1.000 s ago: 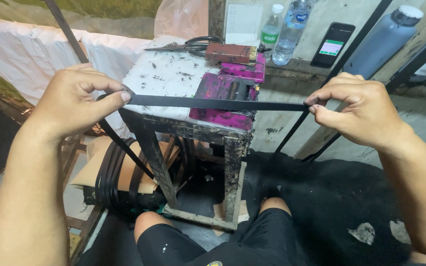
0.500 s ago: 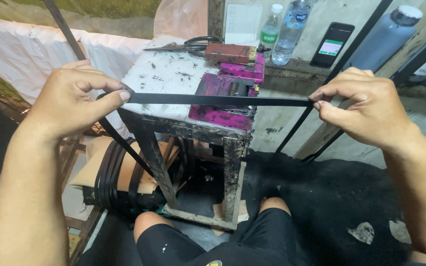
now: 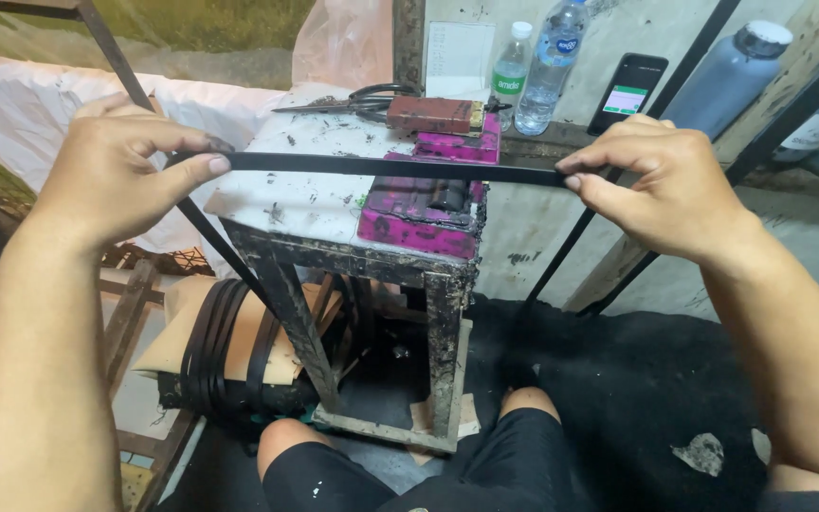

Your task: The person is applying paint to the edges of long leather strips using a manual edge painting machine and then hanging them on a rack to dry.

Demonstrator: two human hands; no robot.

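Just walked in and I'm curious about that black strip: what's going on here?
A seated person holds a black strap stretched level between both hands. The left hand pinches one end and the right hand pinches the other, above a small worn stand with a pink device on top. Scissors lie at the back of the stand, and bundled black straps rest on the floor beneath it.

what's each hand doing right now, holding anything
Left hand: closed, pinching one end of the black strap.
Right hand: closed, pinching the strap's other end.
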